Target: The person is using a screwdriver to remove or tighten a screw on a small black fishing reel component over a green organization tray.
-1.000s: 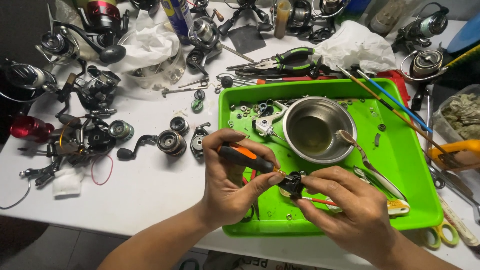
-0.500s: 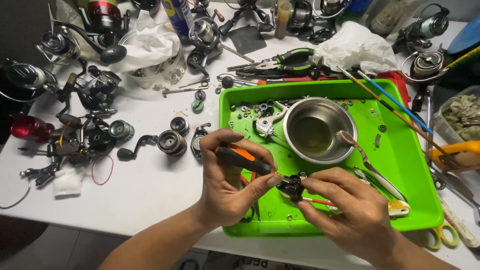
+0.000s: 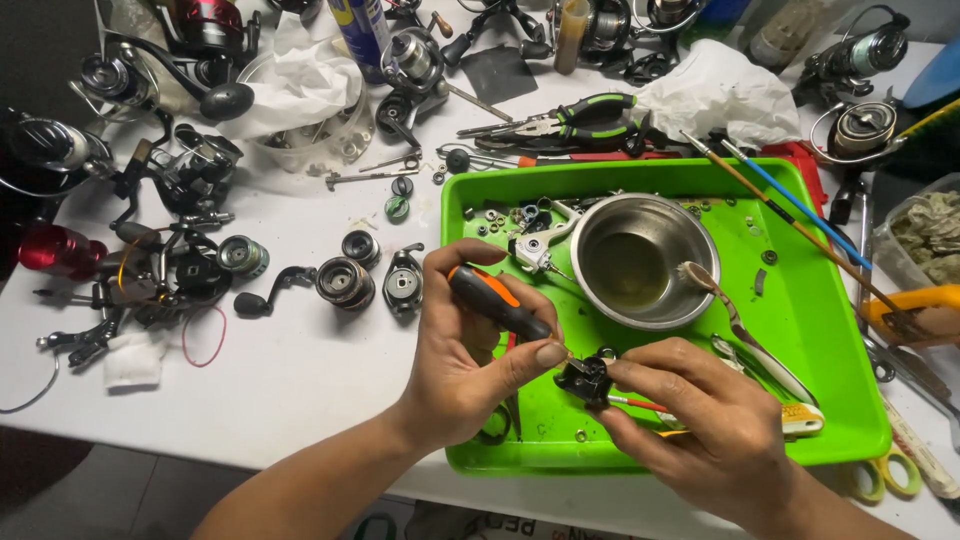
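Now the left hand [image 3: 465, 350] grips an orange-black screwdriver [image 3: 497, 303] — the right hand [image 3: 700, 420] pinches a small black part [image 3: 585, 378].

I see an orange-and-black screwdriver [image 3: 495, 302] tilted over the green tray [image 3: 800, 300], tip down to the right. Its tip meets a small black reel part [image 3: 585, 378], held just above the tray's front part.

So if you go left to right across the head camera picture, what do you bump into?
Red spool → folded white cloth → left hand holding the orange-handled screwdriver → small black reel part → right hand → yellow-handled scissors.
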